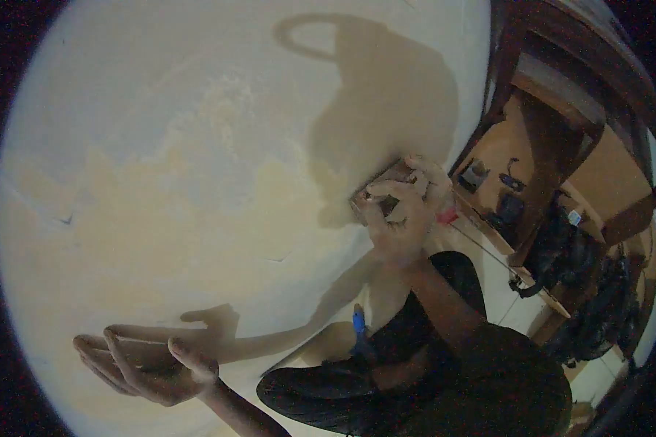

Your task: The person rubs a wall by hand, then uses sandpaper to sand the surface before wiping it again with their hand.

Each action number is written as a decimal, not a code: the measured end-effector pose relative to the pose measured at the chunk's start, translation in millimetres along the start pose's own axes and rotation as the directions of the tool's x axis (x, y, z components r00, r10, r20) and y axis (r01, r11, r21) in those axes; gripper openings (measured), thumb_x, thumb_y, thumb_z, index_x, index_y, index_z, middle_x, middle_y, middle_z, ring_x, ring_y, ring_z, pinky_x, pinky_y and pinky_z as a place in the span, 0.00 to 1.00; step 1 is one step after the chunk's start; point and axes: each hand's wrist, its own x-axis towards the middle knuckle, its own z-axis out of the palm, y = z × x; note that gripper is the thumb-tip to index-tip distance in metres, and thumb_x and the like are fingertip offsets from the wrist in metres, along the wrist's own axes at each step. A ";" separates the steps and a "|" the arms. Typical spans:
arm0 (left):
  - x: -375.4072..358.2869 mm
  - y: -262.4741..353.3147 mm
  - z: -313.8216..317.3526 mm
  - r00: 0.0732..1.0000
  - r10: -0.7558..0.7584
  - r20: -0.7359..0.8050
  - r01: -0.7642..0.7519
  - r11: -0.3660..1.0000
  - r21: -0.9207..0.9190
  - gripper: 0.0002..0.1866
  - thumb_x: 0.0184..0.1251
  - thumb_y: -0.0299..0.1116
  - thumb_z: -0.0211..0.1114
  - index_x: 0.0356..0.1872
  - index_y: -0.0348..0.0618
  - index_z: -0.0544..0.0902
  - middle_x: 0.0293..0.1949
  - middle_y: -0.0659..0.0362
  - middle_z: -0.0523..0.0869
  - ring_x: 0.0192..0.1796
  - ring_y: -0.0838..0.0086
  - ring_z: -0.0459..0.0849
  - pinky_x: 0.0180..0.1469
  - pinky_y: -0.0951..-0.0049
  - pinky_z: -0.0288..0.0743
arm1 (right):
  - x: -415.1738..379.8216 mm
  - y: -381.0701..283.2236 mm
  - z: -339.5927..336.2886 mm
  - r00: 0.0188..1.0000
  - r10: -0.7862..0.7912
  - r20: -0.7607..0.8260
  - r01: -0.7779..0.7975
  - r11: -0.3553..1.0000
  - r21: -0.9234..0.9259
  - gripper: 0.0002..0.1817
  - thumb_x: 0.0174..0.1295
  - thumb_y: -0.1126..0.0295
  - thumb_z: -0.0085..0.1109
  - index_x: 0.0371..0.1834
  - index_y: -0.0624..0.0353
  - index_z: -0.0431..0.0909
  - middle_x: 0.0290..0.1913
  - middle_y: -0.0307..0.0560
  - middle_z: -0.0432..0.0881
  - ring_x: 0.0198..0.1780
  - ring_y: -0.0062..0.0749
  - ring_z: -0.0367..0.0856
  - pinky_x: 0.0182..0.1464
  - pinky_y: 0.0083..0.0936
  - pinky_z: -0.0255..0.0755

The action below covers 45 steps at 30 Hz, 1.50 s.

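My left hand [149, 368] is at the lower left in front of the pale surface, its fingers stretched out and apart, with nothing in it. My right hand [404, 207], near the middle, has its fingers bent round a small brown block-like object [361, 206] that lies against the pale surface [160, 189]. The fingers are blurred and hide part of that object. Something red [447, 217] shows beside this hand.
Shadows of the arms and hands fall on the pale surface. A blue item [358, 320] is near my dark-clothed legs [321, 397]. On the right are brown wooden furniture [554, 98], small dark items, an open cardboard-coloured box [608, 186] and black bags [565, 251].
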 end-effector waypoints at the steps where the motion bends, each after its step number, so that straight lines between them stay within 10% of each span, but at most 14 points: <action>1: -1.5 0.0 -1.4 1.000 -0.005 0.000 0.005 1.000 0.004 0.34 0.74 0.53 0.61 0.66 0.31 0.77 0.73 0.32 0.68 0.77 0.39 0.66 0.77 0.32 0.63 | 3.8 -0.8 -4.0 0.995 -0.097 0.002 0.097 0.990 -0.102 0.13 0.52 0.70 0.77 0.40 0.43 0.85 0.60 0.46 0.79 0.66 0.51 0.71 0.69 0.51 0.63; 24: 9.9 6.3 19.8 0.999 0.017 -0.038 -0.018 0.999 -0.026 0.33 0.76 0.54 0.60 0.66 0.32 0.78 0.72 0.35 0.72 0.76 0.41 0.68 0.76 0.38 0.63 | 12.5 11.7 31.2 0.983 -0.145 -0.110 0.156 0.983 0.098 0.13 0.51 0.71 0.76 0.40 0.47 0.87 0.35 0.39 0.82 0.42 0.39 0.78 0.53 0.39 0.70; 45: 35.8 6.8 27.4 0.996 0.023 -0.086 -0.033 0.993 -0.112 0.33 0.77 0.54 0.61 0.66 0.31 0.77 0.72 0.35 0.72 0.76 0.43 0.69 0.76 0.41 0.64 | 32.3 -16.9 24.6 0.994 -0.064 -0.093 0.073 0.992 0.100 0.10 0.56 0.71 0.69 0.41 0.51 0.82 0.37 0.45 0.81 0.44 0.44 0.79 0.53 0.44 0.67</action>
